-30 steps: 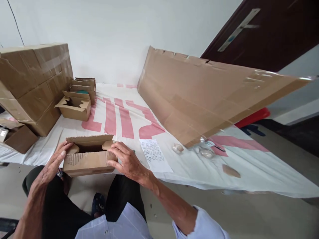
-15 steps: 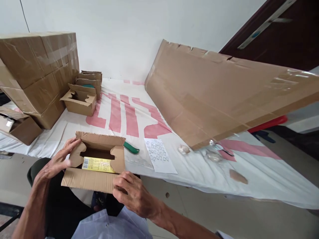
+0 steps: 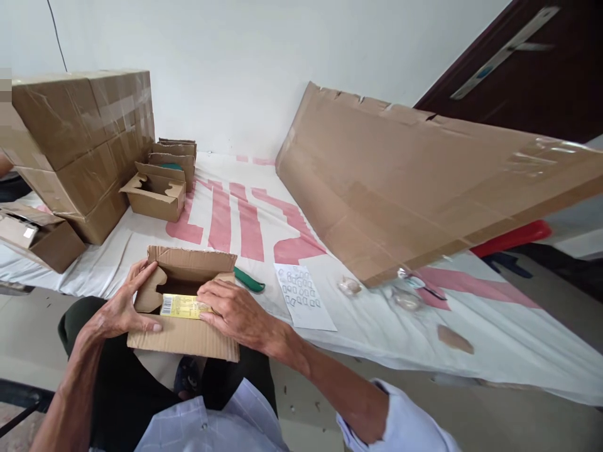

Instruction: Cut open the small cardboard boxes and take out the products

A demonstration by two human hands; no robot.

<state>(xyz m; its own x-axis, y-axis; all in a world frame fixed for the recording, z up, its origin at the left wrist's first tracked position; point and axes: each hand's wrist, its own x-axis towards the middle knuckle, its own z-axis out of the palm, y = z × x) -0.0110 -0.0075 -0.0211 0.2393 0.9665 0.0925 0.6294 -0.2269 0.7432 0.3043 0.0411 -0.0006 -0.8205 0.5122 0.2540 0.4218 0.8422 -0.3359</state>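
A small open cardboard box (image 3: 183, 336) rests at the near edge of the white and red cloth (image 3: 221, 226), over my lap. Inside it lies a yellow packet (image 3: 181, 306) with a barcode. My left hand (image 3: 123, 307) grips the box's left side, thumb on the front flap and fingers against the left side flap. My right hand (image 3: 233, 312) lies over the right side flap, fingers curled and pressing down on the packet's right end. A green-handled tool (image 3: 249, 280) lies on the cloth just right of the box.
Large taped cartons (image 3: 80, 138) stand at the left, with small open boxes (image 3: 157, 191) beside them. A big flattened cardboard sheet (image 3: 414, 182) leans across the right. A printed paper sheet (image 3: 304, 295) and some clear wrappers (image 3: 405, 292) lie on the cloth. A dark door (image 3: 518, 75) is at the back right.
The box tilted open toward me, showing the yellow packet. My right hand dropped to the front flap, then came back over the right side flap and onto the packet.
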